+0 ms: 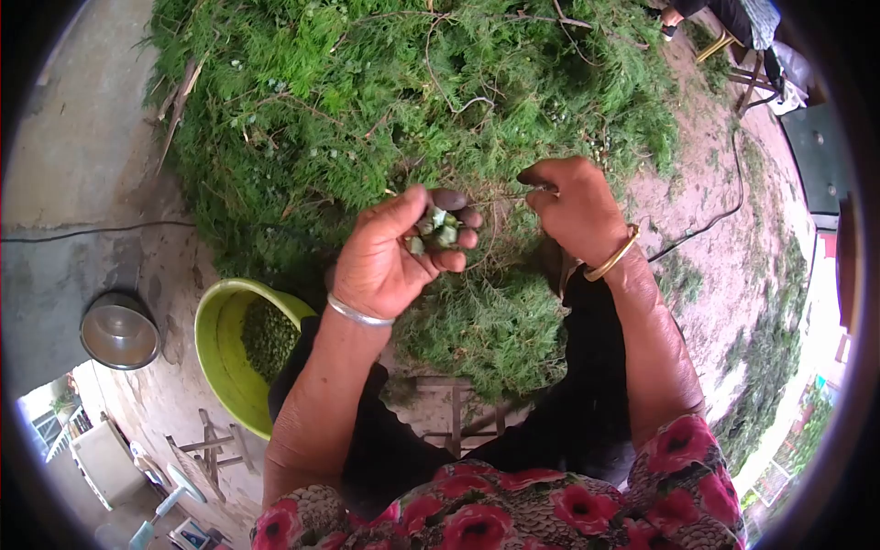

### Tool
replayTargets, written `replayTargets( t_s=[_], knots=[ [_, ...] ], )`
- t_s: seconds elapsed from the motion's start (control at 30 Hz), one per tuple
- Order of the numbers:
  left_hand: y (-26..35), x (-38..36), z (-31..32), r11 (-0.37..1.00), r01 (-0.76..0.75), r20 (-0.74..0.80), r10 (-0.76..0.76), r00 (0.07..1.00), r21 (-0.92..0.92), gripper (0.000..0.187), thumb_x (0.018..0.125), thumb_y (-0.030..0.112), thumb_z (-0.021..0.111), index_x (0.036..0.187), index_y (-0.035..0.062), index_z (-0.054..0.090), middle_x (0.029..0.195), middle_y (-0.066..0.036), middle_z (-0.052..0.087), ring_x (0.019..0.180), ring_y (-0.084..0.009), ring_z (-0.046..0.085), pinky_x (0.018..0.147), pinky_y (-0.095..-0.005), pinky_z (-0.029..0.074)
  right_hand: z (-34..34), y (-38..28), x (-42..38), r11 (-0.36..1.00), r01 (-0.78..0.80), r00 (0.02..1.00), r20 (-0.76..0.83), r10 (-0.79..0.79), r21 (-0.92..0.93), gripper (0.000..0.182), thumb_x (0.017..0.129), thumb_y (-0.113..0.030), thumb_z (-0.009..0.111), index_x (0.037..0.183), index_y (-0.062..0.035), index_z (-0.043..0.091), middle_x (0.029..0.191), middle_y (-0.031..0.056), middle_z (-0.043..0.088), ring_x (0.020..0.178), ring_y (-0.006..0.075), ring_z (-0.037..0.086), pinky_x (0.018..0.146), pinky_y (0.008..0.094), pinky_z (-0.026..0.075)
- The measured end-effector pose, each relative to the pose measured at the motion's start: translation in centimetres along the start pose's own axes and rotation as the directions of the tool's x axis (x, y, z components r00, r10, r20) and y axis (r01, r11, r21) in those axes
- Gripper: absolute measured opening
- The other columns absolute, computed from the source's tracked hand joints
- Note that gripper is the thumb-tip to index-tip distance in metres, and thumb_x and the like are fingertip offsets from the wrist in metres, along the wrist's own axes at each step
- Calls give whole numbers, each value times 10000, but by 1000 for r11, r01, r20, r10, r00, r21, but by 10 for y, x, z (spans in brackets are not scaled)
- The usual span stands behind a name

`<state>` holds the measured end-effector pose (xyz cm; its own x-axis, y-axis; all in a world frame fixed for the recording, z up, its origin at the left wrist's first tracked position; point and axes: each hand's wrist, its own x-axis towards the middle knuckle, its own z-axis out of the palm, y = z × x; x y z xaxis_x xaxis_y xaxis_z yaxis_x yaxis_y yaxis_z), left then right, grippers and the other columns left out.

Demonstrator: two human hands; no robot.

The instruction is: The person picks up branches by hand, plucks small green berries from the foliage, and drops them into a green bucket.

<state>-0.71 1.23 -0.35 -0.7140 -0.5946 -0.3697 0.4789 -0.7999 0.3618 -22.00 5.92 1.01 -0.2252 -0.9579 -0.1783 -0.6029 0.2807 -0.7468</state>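
Observation:
My left hand [380,252], with a silver bangle at the wrist, is turned palm up with its fingers curled around several small pale-green cones [440,231]. Opposite it, my right hand [584,213] is pinched closed on a thin twig [502,197] that points toward the left hand. A gold bangle [612,254] circles the right wrist. Cut evergreen branches [486,325] lie below both hands, between my dark-trousered knees. At my left knee stands a yellow-green bucket [209,344], partly filled with small green cones [268,337].
A large heap of evergreen branches [321,101] spreads ahead. To the left are a metal bowl [119,332] and a black cable [101,229]. A wooden stool frame [215,451] stands behind the bucket. Another person [733,20] sits at the far upper right.

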Motion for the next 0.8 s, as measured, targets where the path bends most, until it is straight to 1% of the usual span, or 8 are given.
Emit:
replayTargets(
  t_s=[0.03, 0.1, 0.2, 0.3, 0.37, 0.43, 0.57, 0.8],
  knots=[
    [5, -2, -10, 1000, 4, -8, -4, 1000, -1, 312, 908, 221, 533, 1000, -73, 583, 905, -237, 617, 768, -297, 640, 557, -327, 567, -1, 1, -4, 965, 66, 997, 53, -55, -253, 250, 766, -93, 627, 989, 19, 633, 840, 194, 657, 807, 310, 644, 738, 364, 495],
    [23, -11, -32, 988, -116, 149, 101, 984, 101, 275, 878, 167, 579, 1037, -58, 571, 962, -233, 593, 789, -266, 598, 580, -275, 520, 0, 7, -6, 976, 91, 995, 62, -80, -198, 223, 775, -107, 611, 958, 20, 632, 849, 271, 618, 864, 417, 609, 780, 452, 494],
    [66, -59, -34, 859, -163, -274, 326, 905, 485, 186, 834, 46, 592, 996, -47, 587, 924, -207, 603, 749, -237, 591, 569, -242, 506, -5, 4, -9, 943, 83, 991, 126, -44, -323, 188, 792, -121, 624, 847, 58, 605, 811, 272, 623, 817, 397, 633, 725, 437, 515],
    [98, -124, -64, 425, 71, -354, 636, 686, 902, 189, 792, 41, 621, 956, -51, 601, 869, -157, 631, 697, -181, 606, 565, -241, 497, -8, -1, -9, 938, -9, 983, 167, 71, -346, 325, 784, -145, 654, 1032, 55, 590, 846, 277, 613, 847, 395, 614, 749, 414, 491],
    [123, -171, -100, 461, 398, -608, 605, 513, 794, 232, 757, 67, 652, 951, -47, 598, 905, -167, 633, 770, -248, 619, 648, -306, 508, -9, -1, -13, 952, -7, 984, 166, 60, -305, 308, 790, -137, 649, 1003, 76, 584, 801, 285, 605, 810, 403, 617, 719, 420, 493],
    [152, -234, -167, -582, 574, -315, 490, 813, 576, 285, 707, 71, 678, 952, -42, 583, 938, -196, 628, 882, -338, 607, 767, -370, 497, -10, -6, -17, 947, 22, 983, 179, 38, -320, 288, 792, -125, 644, 981, 83, 580, 778, 288, 598, 797, 412, 612, 707, 428, 490],
    [122, -188, -96, -766, 580, -455, 428, 781, 277, 410, 674, 105, 714, 1036, -29, 575, 973, -229, 614, 977, -381, 569, 873, -402, 453, -6, -2, -19, 948, 34, 987, 159, 17, -316, 281, 785, -122, 646, 972, 76, 578, 774, 288, 596, 795, 429, 600, 703, 433, 491],
    [28, -10, -102, -691, 259, -262, 104, 959, 674, 326, 786, 176, 657, 1032, -24, 581, 933, -235, 629, 894, -362, 617, 800, -413, 492, -9, -15, -19, 938, -22, 979, 185, 91, -346, 229, 812, -172, 633, 819, 55, 603, 779, 237, 634, 761, 346, 661, 710, 409, 536]
  ],
)
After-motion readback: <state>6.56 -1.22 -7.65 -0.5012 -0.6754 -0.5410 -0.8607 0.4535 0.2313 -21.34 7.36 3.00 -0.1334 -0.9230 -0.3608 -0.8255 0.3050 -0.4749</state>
